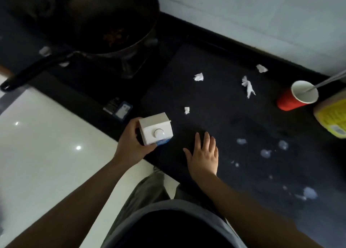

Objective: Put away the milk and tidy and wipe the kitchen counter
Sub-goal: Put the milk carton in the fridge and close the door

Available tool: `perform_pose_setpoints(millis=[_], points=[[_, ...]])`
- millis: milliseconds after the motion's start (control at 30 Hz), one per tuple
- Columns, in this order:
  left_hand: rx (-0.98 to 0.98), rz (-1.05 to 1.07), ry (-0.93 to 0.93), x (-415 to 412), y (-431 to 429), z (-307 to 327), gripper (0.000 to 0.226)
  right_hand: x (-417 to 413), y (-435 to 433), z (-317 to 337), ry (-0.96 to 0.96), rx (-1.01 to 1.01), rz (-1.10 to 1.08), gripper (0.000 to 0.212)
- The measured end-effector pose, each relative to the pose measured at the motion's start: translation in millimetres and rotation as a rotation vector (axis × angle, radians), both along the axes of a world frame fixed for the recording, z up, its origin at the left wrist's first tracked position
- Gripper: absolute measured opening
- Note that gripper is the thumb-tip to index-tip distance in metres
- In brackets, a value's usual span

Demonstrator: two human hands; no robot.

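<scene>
A white milk carton (156, 128) with a round white cap stands upright at the front edge of the black counter (215, 120). My left hand (131, 144) is wrapped around its left side. To the right of the carton, my right hand (204, 154) hovers flat over the counter, fingers spread and holding nothing. Several crumpled white paper scraps (248, 86) lie scattered farther back. Pale spilled drops (265, 153) dot the counter to the right of my right hand, with a larger blob (309, 192) nearer the front.
A dark wok (112, 19) with a long handle sits on the stove at the back left. At the right stand a red paper cup (297, 96) with a metal utensil in it and a yellow container (333, 115). White floor tiles lie left of the counter.
</scene>
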State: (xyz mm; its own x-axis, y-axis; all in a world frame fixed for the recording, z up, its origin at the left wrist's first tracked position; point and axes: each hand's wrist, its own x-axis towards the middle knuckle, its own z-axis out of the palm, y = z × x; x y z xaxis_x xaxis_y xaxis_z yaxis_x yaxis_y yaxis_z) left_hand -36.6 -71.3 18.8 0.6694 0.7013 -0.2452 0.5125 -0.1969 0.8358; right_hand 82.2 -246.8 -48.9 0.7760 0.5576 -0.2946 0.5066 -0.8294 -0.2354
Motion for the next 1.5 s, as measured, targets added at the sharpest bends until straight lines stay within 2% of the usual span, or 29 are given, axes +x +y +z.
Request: perform_pose_setpoints(millis=[133,300,367,500,600,667,833,933,1100,1267,1400,1500], points=[[0.088,0.185,0.000,-35.4,-43.7,13.8,0.076,5.4,-4.1,9.5,0.039,0.019,0.076,0.070],[0.121,0.391,0.034,-100.9,-87.6,30.3,0.082,-10.8,-7.8,53.1,0.143,0.364,0.317,0.063],[0.115,0.487,0.019,-133.1,-107.8,35.7,0.077,-29.2,-4.8,69.8,0.231,0.399,0.477,0.061],[0.049,0.768,0.006,-201.1,-150.6,34.8,0.070,-74.1,2.9,86.5,0.313,0.387,0.838,0.054],[-0.027,0.986,-0.036,-258.0,-182.2,29.8,0.072,-119.1,6.0,86.5,0.438,0.272,1.040,0.046],[-0.053,1.104,-0.050,-297.1,-202.5,24.8,0.072,-153.9,10.0,82.1,0.493,0.189,1.131,0.039],[-0.047,1.358,-0.099,-398.5,-240.3,10.2,0.065,-271.2,45.2,79.2,0.556,0.126,1.264,0.025],[-0.068,1.541,-0.165,-461.2,-258.9,2.1,0.063,-360.4,69.2,79.5,0.609,0.103,1.385,0.028],[-0.045,1.777,-0.162,-548.2,-287.6,4.9,0.069,-493.6,90.6,85.6,0.675,0.038,1.619,0.034],[-0.064,1.923,-0.144,-607.4,-293.2,1.6,0.069,-569.9,112.7,82.4,0.630,0.046,1.731,0.035],[-0.114,1.959,-0.150,-650.1,-270.9,-8.9,0.069,-622.3,143.0,70.1,0.616,0.020,1.731,0.025],[-0.145,1.966,-0.159,-689.7,-241.4,-19.1,0.069,-669.0,172.8,60.4,0.635,-0.011,1.744,0.026]])
